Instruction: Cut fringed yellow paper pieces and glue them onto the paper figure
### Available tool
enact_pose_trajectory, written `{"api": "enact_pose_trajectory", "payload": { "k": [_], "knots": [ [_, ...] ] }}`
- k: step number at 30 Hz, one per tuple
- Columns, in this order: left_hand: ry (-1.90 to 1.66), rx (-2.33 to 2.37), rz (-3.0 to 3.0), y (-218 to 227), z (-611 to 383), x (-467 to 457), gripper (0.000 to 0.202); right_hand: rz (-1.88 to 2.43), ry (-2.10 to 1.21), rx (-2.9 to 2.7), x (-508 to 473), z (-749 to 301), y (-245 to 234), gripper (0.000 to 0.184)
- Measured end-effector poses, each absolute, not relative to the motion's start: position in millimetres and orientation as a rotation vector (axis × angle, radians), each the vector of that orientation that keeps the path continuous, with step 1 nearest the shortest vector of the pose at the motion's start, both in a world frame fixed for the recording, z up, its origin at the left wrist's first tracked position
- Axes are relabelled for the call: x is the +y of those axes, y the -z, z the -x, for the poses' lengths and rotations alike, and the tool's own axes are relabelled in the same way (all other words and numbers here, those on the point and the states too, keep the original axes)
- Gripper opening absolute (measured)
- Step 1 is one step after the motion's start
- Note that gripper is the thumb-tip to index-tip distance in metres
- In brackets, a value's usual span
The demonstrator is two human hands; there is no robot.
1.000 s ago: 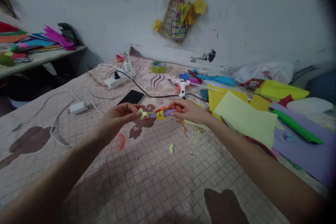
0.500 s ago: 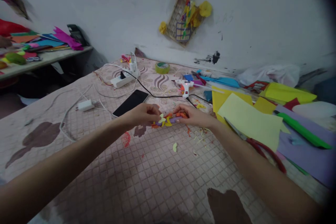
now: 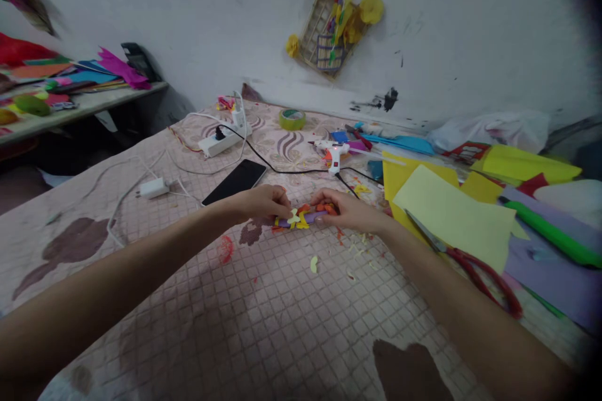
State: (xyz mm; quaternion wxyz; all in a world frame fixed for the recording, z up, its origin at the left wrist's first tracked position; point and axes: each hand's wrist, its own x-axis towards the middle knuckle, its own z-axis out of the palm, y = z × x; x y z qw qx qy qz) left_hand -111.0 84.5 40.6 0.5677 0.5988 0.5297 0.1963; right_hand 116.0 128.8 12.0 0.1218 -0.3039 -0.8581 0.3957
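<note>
I view remotely: a yellow-banded purple strip (image 3: 315, 217) over the checked cloth (image 3: 263, 307), its right end pinched by the right hand's (image 3: 347, 208) fingers; the left hand's (image 3: 266, 202) fingers, nearly together, adjoin a pale cut-out (image 3: 294, 218), grip indiscernible to me.

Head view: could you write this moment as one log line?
left hand: fingers at pale yellow cutout | right hand: holding purple piece | glue gun: beyond right hand | phone: near left hand

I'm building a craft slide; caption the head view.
Right hand holds a purple craft piece; left hand touches its pale decoration, glue gun behind.
</note>
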Motion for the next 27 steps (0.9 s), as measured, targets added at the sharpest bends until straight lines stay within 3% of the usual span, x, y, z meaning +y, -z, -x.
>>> {"api": "enact_pose_trajectory", "payload": {
  "k": [11, 22, 27],
  "knots": [
    [-0.399, 1.275, -1.502, -25.5, 109.4, 89.9, 0.009, 0.842, -1.165, -2.484, 128.9, -117.1, -7.6, 0.032],
    [-0.729, 1.384, -1.571, -46.9, 118.3, 72.0, 0.027, 0.842, -1.134, -2.515, 128.4, -117.6, -9.0, 0.03],
    [-0.717, 1.362, -1.608, -33.6, 122.7, 52.9, 0.028, 0.821, -1.138, -2.532, 128.0, -116.5, -12.7, 0.025]
  ]
}}
